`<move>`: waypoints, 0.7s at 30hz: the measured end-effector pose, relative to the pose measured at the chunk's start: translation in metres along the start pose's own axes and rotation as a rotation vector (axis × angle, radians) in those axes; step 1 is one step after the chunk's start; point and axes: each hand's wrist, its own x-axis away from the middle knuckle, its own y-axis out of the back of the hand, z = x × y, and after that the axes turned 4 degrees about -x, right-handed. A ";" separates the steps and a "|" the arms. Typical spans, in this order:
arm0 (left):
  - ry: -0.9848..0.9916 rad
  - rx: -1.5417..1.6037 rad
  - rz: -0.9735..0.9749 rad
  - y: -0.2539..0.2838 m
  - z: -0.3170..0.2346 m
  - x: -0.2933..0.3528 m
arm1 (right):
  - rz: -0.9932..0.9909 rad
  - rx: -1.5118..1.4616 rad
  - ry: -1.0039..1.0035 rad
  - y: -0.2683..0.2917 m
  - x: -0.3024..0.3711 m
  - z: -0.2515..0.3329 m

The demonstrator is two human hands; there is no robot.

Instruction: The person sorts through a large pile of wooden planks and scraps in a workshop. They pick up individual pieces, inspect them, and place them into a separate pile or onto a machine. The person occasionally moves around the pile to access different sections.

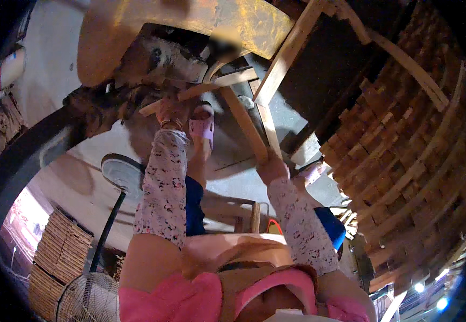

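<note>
My left hand (171,114), its forearm in a white flowered sleeve, is closed round a pale wooden strip (225,80) at the front of a yellow, worn machine (190,16). The strip slants up to the right past the machine's dark opening. Farther right and nearer to me, my right hand (272,167) grips the near end of another wooden strip (245,122), which leans away toward the first one. A further slat (268,126) runs right beside it down to the same hand. Shadow hides part of the left fingers.
Tall stacks of short wooden pieces (404,161) fill the right side. A thick dark curved bar (29,142) sweeps along the left. A round grey base on a black pole (107,228), a wire fan cage (88,300) and bundled slats (64,239) stand at lower left.
</note>
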 end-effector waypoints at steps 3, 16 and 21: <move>-0.201 -0.118 -0.141 -0.056 0.066 -0.041 | 0.151 0.407 -0.151 0.021 0.017 0.018; -0.369 -0.308 -0.181 -0.067 0.136 -0.027 | -0.059 0.581 -0.334 -0.022 -0.094 -0.025; -0.185 -0.311 -0.029 -0.087 0.135 -0.064 | -0.003 0.734 -0.255 -0.024 -0.108 -0.045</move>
